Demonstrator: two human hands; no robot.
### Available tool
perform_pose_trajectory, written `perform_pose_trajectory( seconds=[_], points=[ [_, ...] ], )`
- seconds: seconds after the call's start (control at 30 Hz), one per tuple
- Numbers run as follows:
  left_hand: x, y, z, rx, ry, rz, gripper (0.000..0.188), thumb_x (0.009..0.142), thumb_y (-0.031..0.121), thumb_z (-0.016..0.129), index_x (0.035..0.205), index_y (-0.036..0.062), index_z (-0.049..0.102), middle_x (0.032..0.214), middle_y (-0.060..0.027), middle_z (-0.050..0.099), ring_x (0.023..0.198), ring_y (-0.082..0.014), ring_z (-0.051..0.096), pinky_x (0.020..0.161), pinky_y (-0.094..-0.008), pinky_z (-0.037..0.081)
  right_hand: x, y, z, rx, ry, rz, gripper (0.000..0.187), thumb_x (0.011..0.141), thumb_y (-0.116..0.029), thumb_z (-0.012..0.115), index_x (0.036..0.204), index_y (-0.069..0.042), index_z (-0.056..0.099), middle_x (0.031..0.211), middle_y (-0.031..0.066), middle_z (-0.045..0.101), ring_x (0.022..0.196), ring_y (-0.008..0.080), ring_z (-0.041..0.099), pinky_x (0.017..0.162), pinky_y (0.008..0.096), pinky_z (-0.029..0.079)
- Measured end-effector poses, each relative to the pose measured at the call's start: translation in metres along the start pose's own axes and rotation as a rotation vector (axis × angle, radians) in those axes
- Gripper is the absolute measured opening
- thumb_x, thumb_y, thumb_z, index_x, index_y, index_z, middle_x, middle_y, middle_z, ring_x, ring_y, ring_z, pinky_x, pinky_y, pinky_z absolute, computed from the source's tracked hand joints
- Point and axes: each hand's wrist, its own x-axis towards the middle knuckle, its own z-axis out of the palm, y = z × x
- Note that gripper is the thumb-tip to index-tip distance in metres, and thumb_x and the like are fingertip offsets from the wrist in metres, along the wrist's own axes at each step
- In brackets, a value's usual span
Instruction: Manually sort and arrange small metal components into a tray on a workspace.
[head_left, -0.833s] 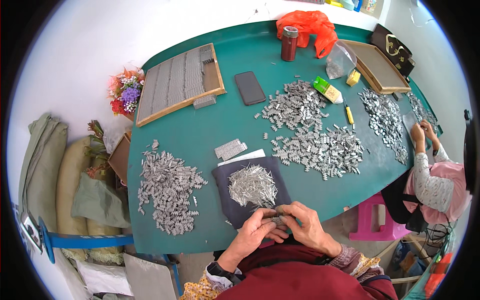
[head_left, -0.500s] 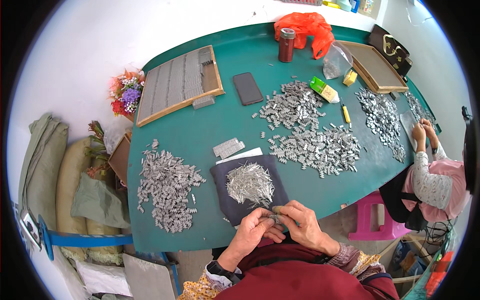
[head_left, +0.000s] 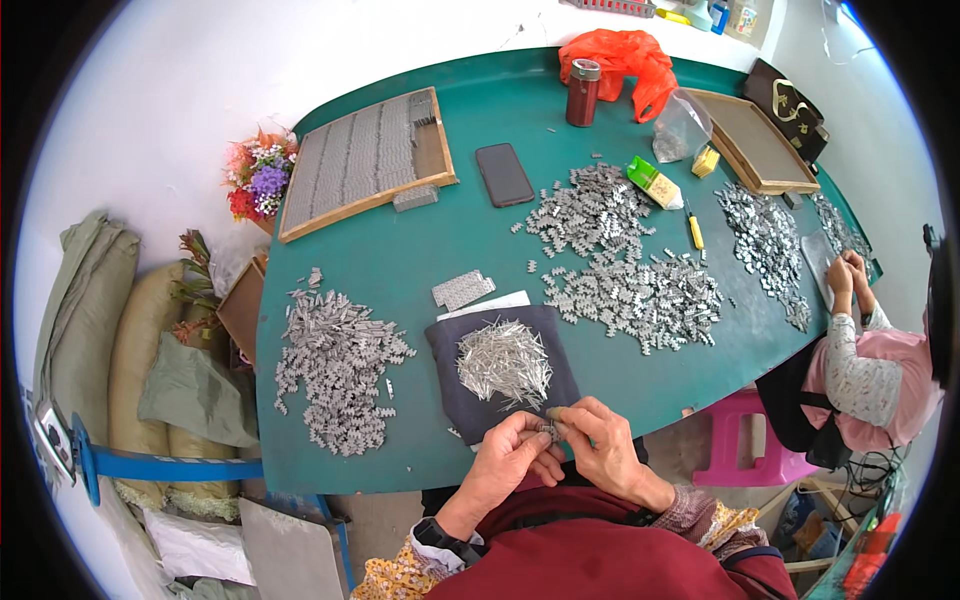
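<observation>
Close to the table's near edge, my left hand (head_left: 508,462) pinches a small grey toothed metal piece (head_left: 547,430) between thumb and fingers. My right hand (head_left: 606,452) meets it from the right, its thumb and forefinger pressed together at the piece; whatever those fingertips hold is too small to make out. Just beyond my hands, a heap of thin silvery pins (head_left: 503,362) lies on a folded dark cloth (head_left: 452,398). Behind the cloth sits a flat block of joined grey pieces (head_left: 463,289). Loose toothed grey pieces form piles to the left (head_left: 338,375) and right (head_left: 635,300).
A wooden tray (head_left: 370,208) filled with grey rows stands at the far left, beside a phone (head_left: 504,175). Farther right are a red flask (head_left: 582,93), a yellow-handled screwdriver (head_left: 695,231) and another wooden tray (head_left: 757,140). A co-worker (head_left: 862,370) sits at the right edge.
The view has shifted slightly, so the table's things appear a little to the right. My hands stay together at the small metal piece, with the fingers only slightly moved.
</observation>
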Motion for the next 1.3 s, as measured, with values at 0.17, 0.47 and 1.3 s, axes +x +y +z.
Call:
perform_pose_trajectory(
  seconds=[0.17, 0.47, 1.3],
  points=[
    [0.001, 0.003, 0.000, -0.012, 0.009, 0.005, 0.012, 0.101, 0.005, 0.046, 0.106, -0.0051, 0.049, 0.085, -0.0166, 0.065, 0.068, -0.0250, 0.070, 0.056, -0.0312, 0.058, 0.002, 0.002, 0.003, -0.040, 0.003, 0.000, 0.026, 0.085, 0.004, 0.063, 0.111, 0.001, 0.065, 0.083, 0.0106, 0.062, 0.069, 0.0200, 0.061, 0.060, 0.0311, 0.049],
    [-0.001, 0.000, -0.010, -0.073, 0.019, 0.043, 0.015, 0.100, 0.010, 0.049, 0.105, -0.0035, 0.049, 0.083, -0.0164, 0.065, 0.064, -0.0225, 0.068, 0.053, -0.0289, 0.056, -0.001, -0.002, 0.001, 0.215, -0.128, 0.292, 0.030, 0.087, 0.000, 0.064, 0.117, 0.002, 0.061, 0.081, 0.0089, 0.063, 0.071, 0.0146, 0.060, 0.065, 0.0306, 0.050],
    [-0.002, -0.003, -0.005, -0.094, 0.006, 0.087, 0.018, 0.099, 0.006, 0.053, 0.112, -0.0066, 0.053, 0.086, -0.0140, 0.067, 0.065, -0.0198, 0.068, 0.054, -0.0275, 0.056, 0.002, 0.004, 0.002, 0.141, -0.121, 0.000, 0.029, 0.087, 0.001, 0.060, 0.117, 0.001, 0.063, 0.085, 0.0126, 0.060, 0.069, 0.0237, 0.060, 0.059, 0.0327, 0.049]
  ],
)
